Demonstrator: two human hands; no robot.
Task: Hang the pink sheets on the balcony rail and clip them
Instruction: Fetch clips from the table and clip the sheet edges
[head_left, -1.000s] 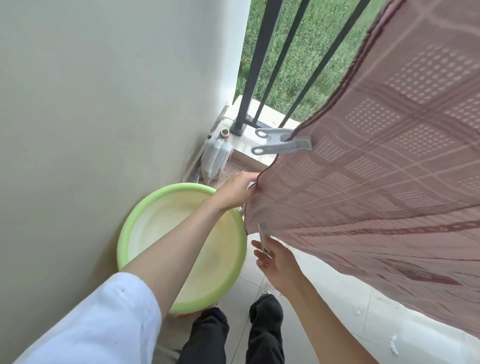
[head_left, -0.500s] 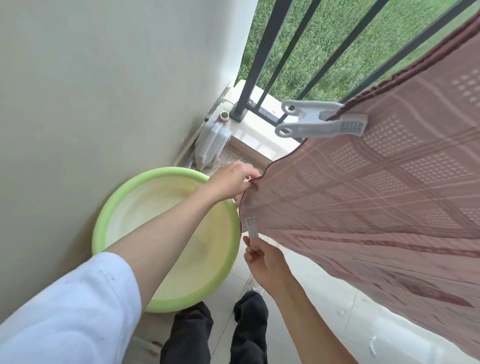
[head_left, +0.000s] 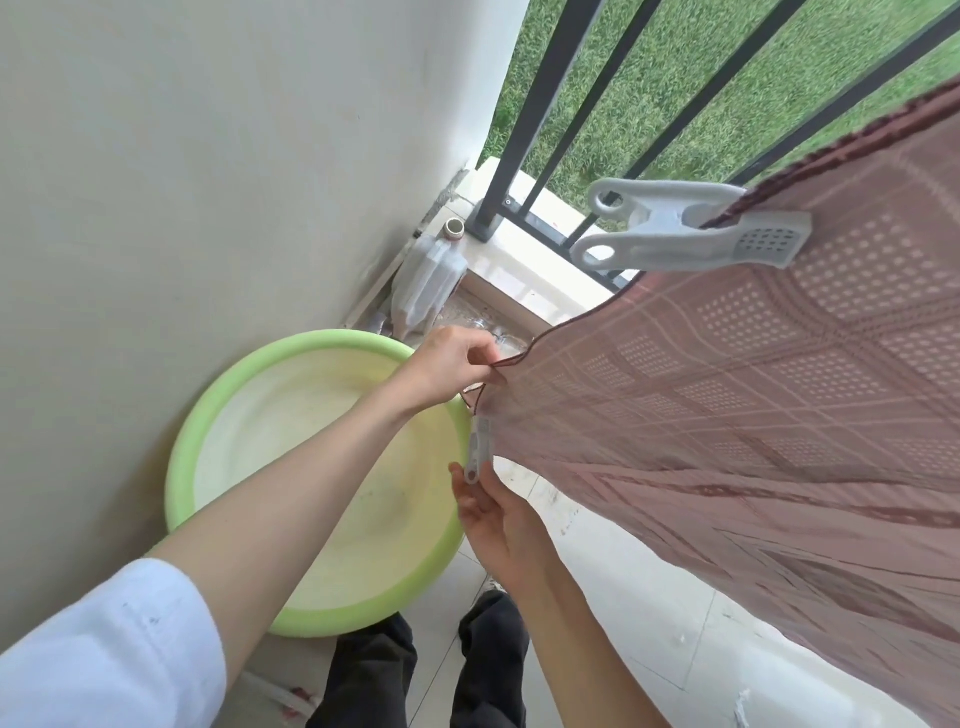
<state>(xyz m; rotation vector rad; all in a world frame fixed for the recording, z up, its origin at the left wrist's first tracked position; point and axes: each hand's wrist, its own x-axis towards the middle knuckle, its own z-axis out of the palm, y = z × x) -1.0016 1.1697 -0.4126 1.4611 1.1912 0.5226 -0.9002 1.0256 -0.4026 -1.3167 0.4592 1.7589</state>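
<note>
A pink checked sheet (head_left: 737, 395) hangs across the right of the view from the dark balcony rail bars (head_left: 540, 104). A large grey clip (head_left: 680, 223) grips its upper edge. My left hand (head_left: 452, 369) pinches the sheet's lower left corner. Just below that corner, my right hand (head_left: 493, 512) pinches the tail of a small grey clip (head_left: 478, 449) whose jaws sit on the sheet's edge.
A green and cream basin (head_left: 322, 478) stands on the tiled floor below my arms, against the beige wall (head_left: 208, 182). A clear plastic bottle (head_left: 426, 280) lies in the corner by the rail's foot. Grass shows beyond the bars. My dark shoes are at the bottom.
The view has shifted so the big clip now sits higher and to the right. My right hand raised the small clip up to the sheet's edge by the corner that my left hand holds.
</note>
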